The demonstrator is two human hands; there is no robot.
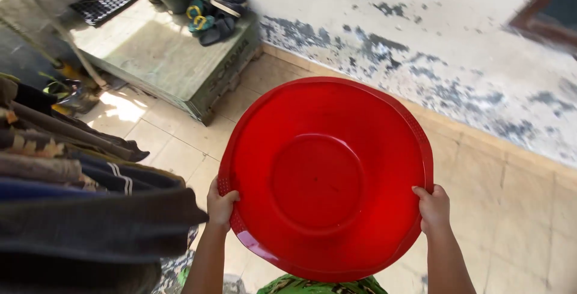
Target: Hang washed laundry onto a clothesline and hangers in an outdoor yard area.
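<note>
We look down on one round red basin (324, 180), empty, held level at waist height; our left hand (221, 205) and right hand (433, 209) each clasp opposite rims to balance it; left, clothes (72, 174) hang; beyond, several sandals (213, 15) rest on a low bench (150, 60).

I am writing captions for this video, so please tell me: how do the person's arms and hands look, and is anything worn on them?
Both forearms are bare, with no sleeves in view. The left hand and right hand carry no gloves, and no rings, watch or bracelets can be seen.
</note>
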